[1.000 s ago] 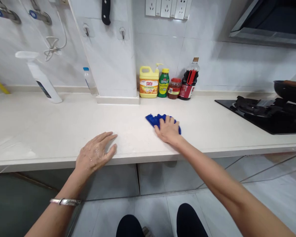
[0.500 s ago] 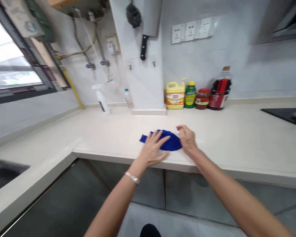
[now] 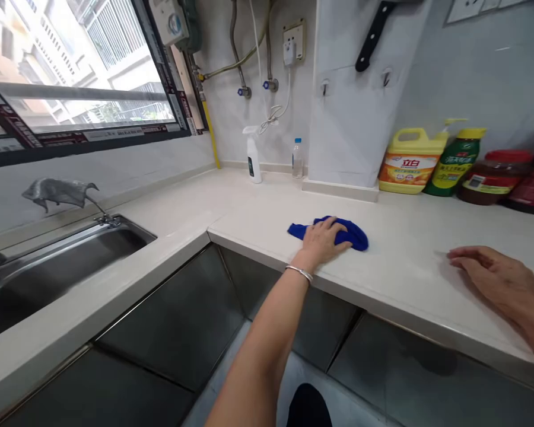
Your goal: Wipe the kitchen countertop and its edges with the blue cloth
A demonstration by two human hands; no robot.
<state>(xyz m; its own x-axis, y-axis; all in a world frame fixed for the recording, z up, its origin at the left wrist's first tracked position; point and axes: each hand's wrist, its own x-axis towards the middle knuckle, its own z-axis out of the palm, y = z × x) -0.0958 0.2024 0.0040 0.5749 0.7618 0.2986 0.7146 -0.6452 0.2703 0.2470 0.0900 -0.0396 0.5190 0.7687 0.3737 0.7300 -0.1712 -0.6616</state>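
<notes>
A crumpled blue cloth (image 3: 353, 236) lies on the pale worktop (image 3: 409, 261) near its front edge. My left hand (image 3: 323, 240) rests on top of the cloth with its fingers curled over it; a silver bangle circles that wrist. My right hand (image 3: 493, 276) lies on the bare worktop well to the right of the cloth, fingers stretched out and slightly bent, holding nothing.
A yellow detergent jug (image 3: 409, 163), a green bottle (image 3: 454, 160) and a red-lidded jar (image 3: 487, 178) line the back wall. A white spray bottle (image 3: 252, 155) and a small clear bottle (image 3: 297, 158) stand in the corner. A steel sink (image 3: 57, 267) is at the left. A knife (image 3: 372, 37) hangs above.
The cloth passed from my right hand to my left. My right hand moved off to the right onto the bare worktop. The view swung left, bringing the sink and window in.
</notes>
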